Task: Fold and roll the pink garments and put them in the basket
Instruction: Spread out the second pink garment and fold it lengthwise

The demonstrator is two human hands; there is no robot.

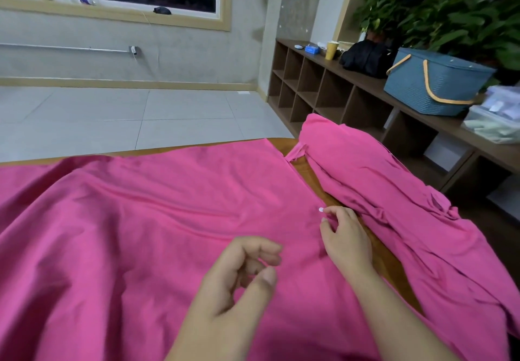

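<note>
Early days here: one pink garment (146, 220) lay spread flat across the wooden surface (312, 172), not folded at all. The right hand (344, 237) sat at its right edge, fingers (327, 211) curled and pinching the cloth beside a small white button (321, 210). The left hand (239, 273) hovered above the spread cloth, fingers loosely bent, holding nothing. To the right a second pink garment (380, 180) lay in a rumpled heap, trailing off the edge of the surface, also unfolded. And the blue basket (433, 82) stood well apart on the shelf unit (337, 99) by the plants (450, 20); whether anything was in it could not be seen. By my reckoning, nearly everything was left: fold, roll, carry over, twice.
</note>
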